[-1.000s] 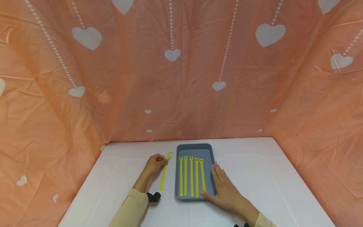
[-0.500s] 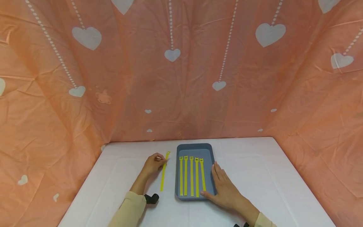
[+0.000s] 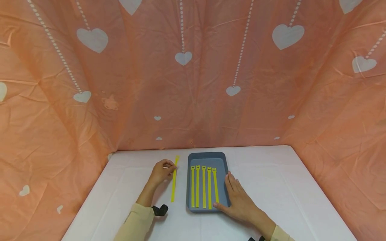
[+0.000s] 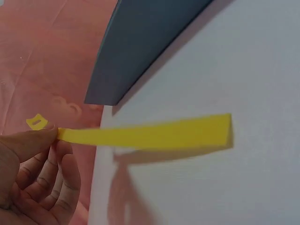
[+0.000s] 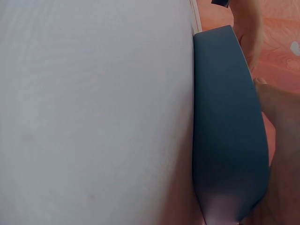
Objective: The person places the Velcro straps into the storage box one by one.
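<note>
My left hand (image 3: 161, 171) pinches a yellow hook-and-loop cable tie (image 3: 174, 187) between thumb and fingertips, close to its slotted head. In the left wrist view the long tail of the cable tie (image 4: 150, 133) stretches out over the white cloth, casting a shadow. To its right lies a grey-blue tray (image 3: 223, 162) with several more yellow cable ties (image 3: 203, 187) side by side in it, slotted heads at the far end. My right hand (image 3: 239, 201) rests against the tray's right side, fingers straight, thumb over the rim near the front corner.
The white-covered table (image 3: 271, 174) carries the tray near its middle. An orange curtain (image 3: 205, 110) with white hearts encloses the back and both sides. A black wrist device (image 3: 161, 210) sits at the left sleeve (image 3: 138, 217).
My left hand has shifted slightly left and away from me, its pinched cable tie moving along and turning more upright, head end farther back. The right hand and tray stay put.
</note>
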The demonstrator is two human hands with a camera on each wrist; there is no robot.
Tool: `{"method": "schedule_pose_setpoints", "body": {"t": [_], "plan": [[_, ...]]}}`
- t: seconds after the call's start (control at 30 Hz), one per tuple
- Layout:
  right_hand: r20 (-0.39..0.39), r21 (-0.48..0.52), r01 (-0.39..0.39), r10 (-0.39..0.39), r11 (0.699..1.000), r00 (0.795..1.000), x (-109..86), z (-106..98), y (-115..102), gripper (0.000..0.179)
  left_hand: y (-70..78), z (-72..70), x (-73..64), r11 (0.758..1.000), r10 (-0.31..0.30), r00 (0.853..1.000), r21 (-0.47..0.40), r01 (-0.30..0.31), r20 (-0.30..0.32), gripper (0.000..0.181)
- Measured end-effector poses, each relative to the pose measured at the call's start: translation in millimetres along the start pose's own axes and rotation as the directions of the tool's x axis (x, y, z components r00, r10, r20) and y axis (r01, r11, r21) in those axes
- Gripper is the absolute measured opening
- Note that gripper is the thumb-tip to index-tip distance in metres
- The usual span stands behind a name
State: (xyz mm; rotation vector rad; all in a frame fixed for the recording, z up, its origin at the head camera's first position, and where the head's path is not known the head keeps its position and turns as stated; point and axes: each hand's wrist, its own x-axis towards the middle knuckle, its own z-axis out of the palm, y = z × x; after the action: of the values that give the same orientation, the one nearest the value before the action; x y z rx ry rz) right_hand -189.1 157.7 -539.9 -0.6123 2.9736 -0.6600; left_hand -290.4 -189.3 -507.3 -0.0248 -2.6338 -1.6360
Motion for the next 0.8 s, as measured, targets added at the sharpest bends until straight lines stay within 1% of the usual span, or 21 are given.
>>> {"method": "schedule_pose_setpoints", "body": {"t": [0.3,0.43,0.63,0.8], "plan": [[0.007,0.009,-0.004,0.003,1.0,1.0,0.3,0,0,0.126,6.4,-3.4,-0.7,0.998,0.049,0.999,-0.04,-0.05,-0.021,0.013],[-0.001,-0.002,0.003,-0.003,1.0,1.0,0.7,0,1,0.126,8.2,-4.5,0.5,0.998,0.048,0.999,-0.039,-0.049,-0.026,0.013],[-0.009,-0.003,0.001,-0.001,1.0,1.0,1.2,2,3,0.126,15.0,-7.8,-0.3,0.998,0.038,0.999,-0.041,-0.039,-0.02,0.014],[-0.016,0.003,0.005,-0.005,1.0,1.0,0.8,4,3,0.125,24.5,-10.2,-1.2,0.996,0.057,0.998,-0.065,-0.058,-0.013,0.015]]}}
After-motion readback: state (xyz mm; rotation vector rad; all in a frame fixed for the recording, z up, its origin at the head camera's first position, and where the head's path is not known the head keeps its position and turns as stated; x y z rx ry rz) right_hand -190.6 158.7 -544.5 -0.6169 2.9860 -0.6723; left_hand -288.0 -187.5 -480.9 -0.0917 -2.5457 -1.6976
